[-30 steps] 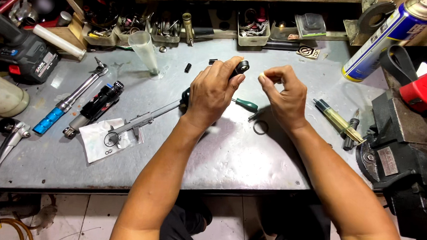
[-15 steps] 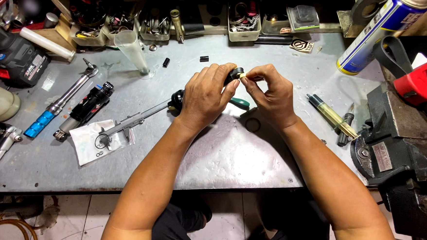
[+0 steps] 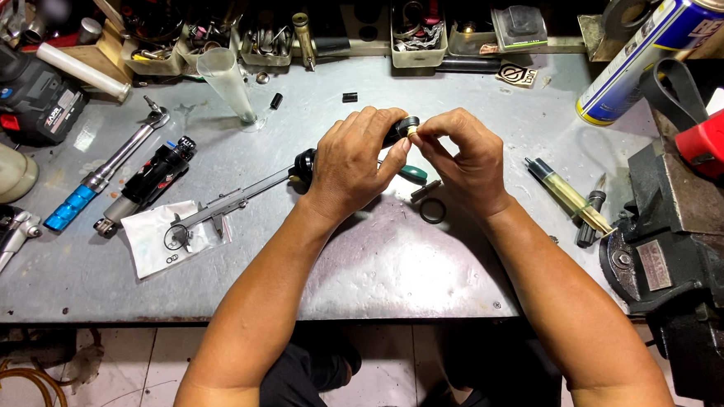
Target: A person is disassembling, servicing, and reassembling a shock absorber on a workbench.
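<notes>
**Two hands on a small black part above a metal bench**

Small black cylindrical part (image 3: 405, 129), matte, with a pale brass-coloured end. It sits above the middle of the bench, raised off the surface, between the two hands. Left hand (image 3: 352, 162) wraps it, fingers curled tight around the body; only the far end shows. Right hand (image 3: 463, 163) pinches the pale tip between thumb and forefinger, other fingers folded in. Both hands touch at the part.

Just below the hands: a green-handled tool (image 3: 413, 174), mostly hidden, and a thin black rubber ring (image 3: 433, 210) lying flat on the bench (image 3: 391, 271). Bench top is grey sheet metal, scuffed and stained.

Left of the hands: a steel vernier caliper (image 3: 213, 212), bare metal, its jaws resting on a creased white paper (image 3: 150, 238). Further left, a torque wrench (image 3: 99, 177) with blue knurled grip, and a black cylindrical torch-like tool (image 3: 148, 182) beside it. A clear plastic cone-shaped cup (image 3: 226, 81) stands upside-down behind them.

Right: a yellowish clear syringe-like tube (image 3: 569, 196) near a dark cast bench vise (image 3: 690, 245), a small rectangular plate on its side. Back right, a blue and white spray can (image 3: 651, 49) lies tilted. Back centre, a small black-and-white sticker (image 3: 517, 74), flat on the bench.
</notes>
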